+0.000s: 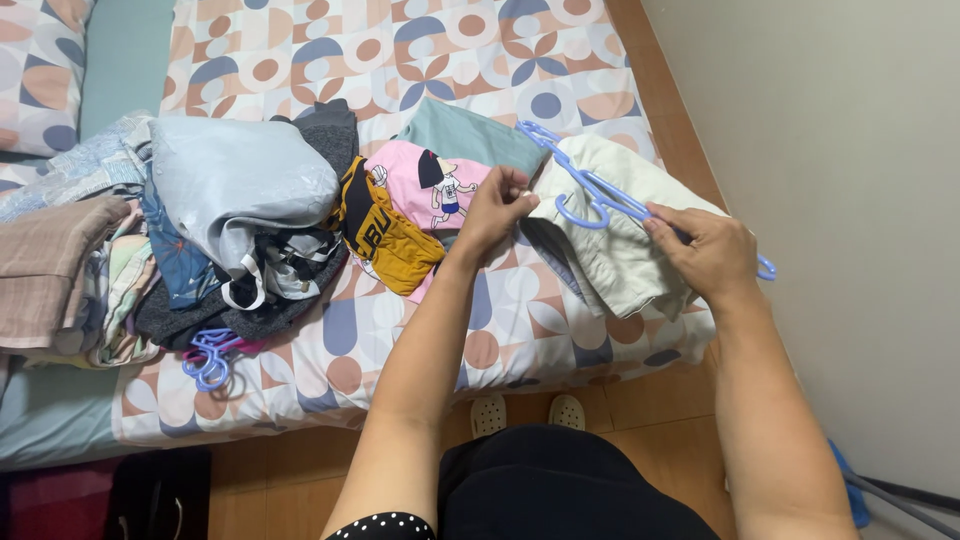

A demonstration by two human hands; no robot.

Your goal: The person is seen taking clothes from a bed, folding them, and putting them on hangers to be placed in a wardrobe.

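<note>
Home bedroom: patterned bedspread point(480, 330), clothes pile point(230, 220), wooden floor point(660, 410).

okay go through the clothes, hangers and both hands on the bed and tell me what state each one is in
left hand: pinching the edge of the cream garment
right hand: gripping the blue hanger
blue hanger: lying on the cream garment, held
cream garment: loosely folded on the bed
pink printed shirt: lying flat
yellow garment: crumpled
clothes pile: heaped, unfolded
loose hangers: lying on the bed
</note>
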